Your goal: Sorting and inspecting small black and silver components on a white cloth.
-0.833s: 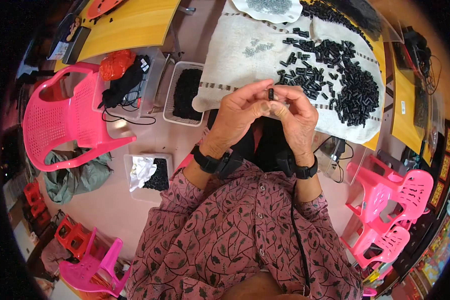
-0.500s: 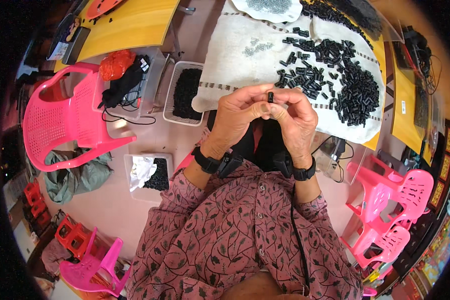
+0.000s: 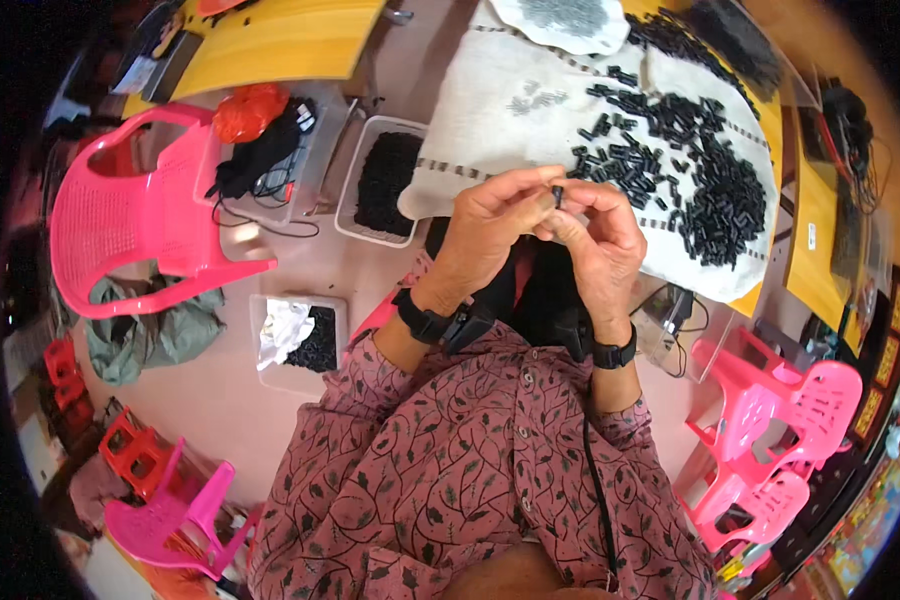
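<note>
Close together above the near edge of a white cloth point(image 3: 480, 120), my left hand point(image 3: 495, 225) and my right hand point(image 3: 602, 230) meet at the fingertips. Between them is a small black cylindrical piece point(image 3: 558, 195), pinched by both hands and partly covered by fingers. Beyond and to the right, many similar black pieces point(image 3: 720, 210) lie heaped and scattered on the cloth. A few small clear or silvery bits point(image 3: 537, 99) lie farther left on it. At the far edge, a white round sheet point(image 3: 570, 25) bears a pile of tiny grey parts.
Left of the cloth stands a white basket point(image 3: 345, 205) of black pieces. Nearer on the floor is another bin point(image 3: 342, 310) with black pieces and white wrapping. A pink armchair point(image 3: 150, 210) stands at left, stacked pink chairs point(image 3: 760, 440) at right. Yellow tables point(image 3: 280, 45) flank the work.
Both hands, still together on the black piece, have shifted slightly right in view. The piece is now tilted differently and more covered by fingers. The whole scene has shifted a little too.
</note>
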`<state>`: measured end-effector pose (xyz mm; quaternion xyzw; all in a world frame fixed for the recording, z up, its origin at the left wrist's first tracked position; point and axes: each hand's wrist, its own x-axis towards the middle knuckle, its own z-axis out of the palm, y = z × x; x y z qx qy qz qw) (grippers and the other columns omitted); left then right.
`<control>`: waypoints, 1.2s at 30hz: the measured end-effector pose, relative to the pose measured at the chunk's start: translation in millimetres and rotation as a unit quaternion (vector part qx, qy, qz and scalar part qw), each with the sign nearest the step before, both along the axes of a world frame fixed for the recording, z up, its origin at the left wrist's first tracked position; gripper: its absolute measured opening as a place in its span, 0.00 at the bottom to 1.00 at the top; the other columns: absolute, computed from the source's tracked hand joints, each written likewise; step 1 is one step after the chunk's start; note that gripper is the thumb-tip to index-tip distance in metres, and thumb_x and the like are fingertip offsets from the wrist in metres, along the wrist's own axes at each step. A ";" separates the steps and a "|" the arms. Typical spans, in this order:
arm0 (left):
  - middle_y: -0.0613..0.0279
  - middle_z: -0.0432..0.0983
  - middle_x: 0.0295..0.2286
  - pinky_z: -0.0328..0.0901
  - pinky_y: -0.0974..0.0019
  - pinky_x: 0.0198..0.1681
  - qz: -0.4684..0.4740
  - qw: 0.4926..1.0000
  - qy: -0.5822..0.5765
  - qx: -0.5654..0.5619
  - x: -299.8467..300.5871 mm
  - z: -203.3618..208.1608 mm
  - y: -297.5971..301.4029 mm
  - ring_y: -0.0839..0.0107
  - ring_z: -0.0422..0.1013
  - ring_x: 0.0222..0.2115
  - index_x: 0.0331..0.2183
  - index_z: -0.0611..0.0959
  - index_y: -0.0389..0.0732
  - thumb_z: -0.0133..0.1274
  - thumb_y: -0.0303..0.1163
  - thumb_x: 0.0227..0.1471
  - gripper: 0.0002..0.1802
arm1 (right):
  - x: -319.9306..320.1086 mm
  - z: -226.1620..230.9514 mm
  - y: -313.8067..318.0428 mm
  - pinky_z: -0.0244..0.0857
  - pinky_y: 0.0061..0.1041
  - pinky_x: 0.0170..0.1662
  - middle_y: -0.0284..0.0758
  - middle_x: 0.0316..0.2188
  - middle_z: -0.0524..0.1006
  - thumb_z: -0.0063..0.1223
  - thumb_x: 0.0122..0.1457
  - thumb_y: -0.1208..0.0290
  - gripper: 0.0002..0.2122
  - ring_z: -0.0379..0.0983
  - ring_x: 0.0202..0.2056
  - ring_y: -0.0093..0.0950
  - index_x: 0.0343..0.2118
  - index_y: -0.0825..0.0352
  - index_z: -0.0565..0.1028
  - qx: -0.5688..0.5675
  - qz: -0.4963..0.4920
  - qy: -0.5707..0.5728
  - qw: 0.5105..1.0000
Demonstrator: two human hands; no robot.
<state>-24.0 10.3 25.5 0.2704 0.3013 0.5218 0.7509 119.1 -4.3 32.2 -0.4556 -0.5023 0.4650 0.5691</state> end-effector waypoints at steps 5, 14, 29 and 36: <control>0.64 0.78 0.32 0.66 0.76 0.32 0.045 0.997 0.058 0.002 -16.1 -0.6 5.4 0.80 0.70 0.27 0.46 0.80 0.33 0.52 0.25 0.59 0.14 | -1.0 6.2 1.9 0.66 0.18 0.41 0.33 0.40 0.77 0.63 0.50 0.83 0.14 0.71 0.35 0.19 0.41 0.69 0.77 0.007 0.020 -0.107 0.994; 0.63 0.78 0.28 0.67 0.75 0.32 0.292 0.932 0.183 -0.109 -84.8 -19.3 15.9 0.77 0.71 0.27 0.44 0.79 0.33 0.56 0.31 0.57 0.15 | 20.2 -3.9 -4.3 0.65 0.15 0.35 0.28 0.31 0.79 0.57 0.57 0.79 0.04 0.70 0.30 0.14 0.36 0.69 0.79 -0.043 -0.013 -0.165 0.985; 0.55 0.77 0.35 0.69 0.72 0.35 0.239 0.969 -0.020 -0.053 -91.5 -35.3 22.1 0.74 0.72 0.30 0.43 0.78 0.32 0.51 0.27 0.60 0.11 | 59.6 -13.6 -16.0 0.66 0.17 0.33 0.29 0.26 0.77 0.56 0.57 0.79 0.02 0.70 0.28 0.15 0.33 0.71 0.77 -0.064 -0.104 -0.174 0.977; 0.56 0.77 0.36 0.64 0.76 0.33 0.106 0.994 0.007 -0.002 -30.9 -8.5 20.0 0.77 0.69 0.30 0.47 0.77 0.32 0.50 0.28 0.60 0.15 | 90.8 -11.6 -2.5 0.66 0.19 0.32 0.35 0.28 0.78 0.55 0.56 0.80 0.03 0.72 0.27 0.21 0.34 0.71 0.77 -0.039 -0.179 -0.251 0.950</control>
